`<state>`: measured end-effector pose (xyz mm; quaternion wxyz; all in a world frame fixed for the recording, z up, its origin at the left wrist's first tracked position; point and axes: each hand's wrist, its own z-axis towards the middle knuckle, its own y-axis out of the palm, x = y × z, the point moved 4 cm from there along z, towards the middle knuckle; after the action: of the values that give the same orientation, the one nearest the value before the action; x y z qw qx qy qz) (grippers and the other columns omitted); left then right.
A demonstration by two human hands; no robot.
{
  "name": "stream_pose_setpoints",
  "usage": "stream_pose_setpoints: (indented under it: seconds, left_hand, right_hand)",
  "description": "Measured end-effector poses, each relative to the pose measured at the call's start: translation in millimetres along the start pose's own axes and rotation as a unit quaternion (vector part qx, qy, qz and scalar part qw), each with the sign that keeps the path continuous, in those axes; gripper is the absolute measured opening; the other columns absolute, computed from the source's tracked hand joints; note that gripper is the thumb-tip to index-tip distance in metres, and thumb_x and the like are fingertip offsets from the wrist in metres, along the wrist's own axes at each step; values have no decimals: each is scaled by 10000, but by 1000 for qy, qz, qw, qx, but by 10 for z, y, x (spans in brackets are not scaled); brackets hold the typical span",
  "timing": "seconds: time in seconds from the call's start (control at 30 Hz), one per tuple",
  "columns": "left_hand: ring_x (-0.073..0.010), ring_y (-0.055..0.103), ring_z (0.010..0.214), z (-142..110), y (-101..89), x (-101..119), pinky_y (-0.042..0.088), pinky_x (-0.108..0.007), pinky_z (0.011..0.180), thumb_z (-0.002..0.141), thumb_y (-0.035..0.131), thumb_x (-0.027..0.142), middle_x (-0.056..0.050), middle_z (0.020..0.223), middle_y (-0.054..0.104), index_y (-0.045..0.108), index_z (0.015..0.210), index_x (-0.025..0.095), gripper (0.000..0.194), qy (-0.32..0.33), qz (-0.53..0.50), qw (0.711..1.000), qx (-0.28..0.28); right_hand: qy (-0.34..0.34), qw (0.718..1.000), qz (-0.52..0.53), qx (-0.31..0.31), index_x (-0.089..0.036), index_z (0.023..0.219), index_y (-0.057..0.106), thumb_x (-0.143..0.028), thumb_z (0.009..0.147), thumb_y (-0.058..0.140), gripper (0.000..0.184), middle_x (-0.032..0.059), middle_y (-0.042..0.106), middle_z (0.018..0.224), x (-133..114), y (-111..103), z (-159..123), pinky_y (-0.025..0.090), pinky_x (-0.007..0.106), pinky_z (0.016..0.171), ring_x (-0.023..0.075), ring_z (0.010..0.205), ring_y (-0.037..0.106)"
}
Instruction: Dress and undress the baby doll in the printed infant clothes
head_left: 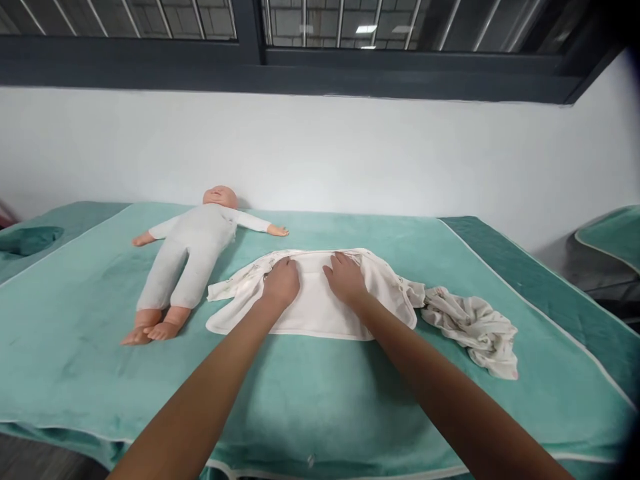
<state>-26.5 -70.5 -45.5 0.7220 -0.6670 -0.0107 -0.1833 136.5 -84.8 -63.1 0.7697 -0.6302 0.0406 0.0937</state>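
A white baby shirt (313, 307) lies spread on the green bed cover, its front opened out and its sleeves reaching to both sides. My left hand (283, 281) is on the left part of the shirt, fingers curled in and closed on the cloth near a printed edge. On the right part, my right hand (346, 279) rests on the fabric with its thumb apart from the fingers. Just past the right sleeve is a crumpled, pale patterned baby garment (473, 327). A baby doll (197, 240) with a white cloth body lies on its back to the left, arms spread.
The green velvet cover (320, 400) has pale piping and drops at the front edge. A white wall (320, 153) stands behind it, below a dark-framed barred window (250, 63). Another green-covered surface (613, 233) is at the far right.
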Motion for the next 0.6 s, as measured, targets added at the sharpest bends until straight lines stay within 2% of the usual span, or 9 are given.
stream_pose_setpoints:
  seconds: [0.1, 0.23, 0.4, 0.6]
  left_hand:
    - [-321, 478, 1349, 181, -4, -26, 435, -461, 1079, 942, 407, 197, -190, 1401, 543, 566, 1262, 131, 364, -52, -23, 998, 24]
    - [-289, 506, 1341, 423, -36, -18, 427, -403, 1095, 955, 369, 225, -206, 1404, 552, 461, 1368, 92, 444, -114, -64, 989, 63]
    - [-302, 457, 1393, 648, 29, 19, 388, -391, 1130, 963, 354, 269, -222, 1467, 502, 399, 1419, 50, 508, -159, -85, 980, 86]
    - [-362, 304, 1482, 720, 241, -3, 302, -498, 1181, 988, 319, 395, -232, 1578, 364, 291, 1522, 51, 636, -120, -32, 989, 80]
  right_hand:
    - [25, 999, -2, 27, -63, 1451, 439, -322, 1014, 341, 518, 197, 367, 1584, 30, 30, 112, 263, 458, 1183, 320, 1454, 334]
    - [2, 999, -12, 41, -96, 1546, 323, -214, 967, 350, 592, 139, 182, 1671, 28, -1, 220, 276, 461, 1185, 314, 1510, 226]
    - [0, 999, -20, 32, -142, 1557, 321, -125, 947, 280, 612, 64, 205, 1673, 200, -8, 400, 327, 456, 1155, 291, 1483, 283]
    - [14, 1000, -2, 25, -142, 1525, 366, -360, 1024, 274, 554, 87, 326, 1629, 400, 87, 529, 338, 463, 1143, 289, 1434, 353]
